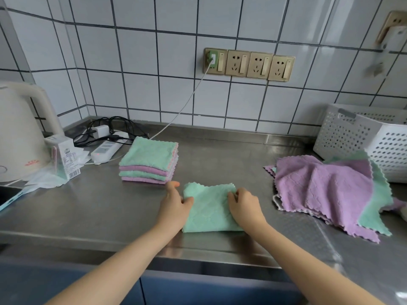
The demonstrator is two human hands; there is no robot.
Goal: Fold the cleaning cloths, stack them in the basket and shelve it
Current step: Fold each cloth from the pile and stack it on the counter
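A folded green cloth (209,208) lies on the steel counter (99,208) right in front of me. My left hand (175,203) pinches its left edge between thumb and fingers. My right hand (243,205) grips its right edge near the top corner. Behind and to the left stands a neat stack of folded green and purple cloths (149,161). To the right lies a loose pile of unfolded purple and green cloths (330,192). A white perforated basket (361,137) stands at the back right, against the pile.
A cream kettle (19,133) stands at the far left with a small carton (63,157) and plastic wrapping beside it. A power strip (105,150), a charger and tangled cables lie by the tiled wall. Wall sockets (248,63) sit above the counter.
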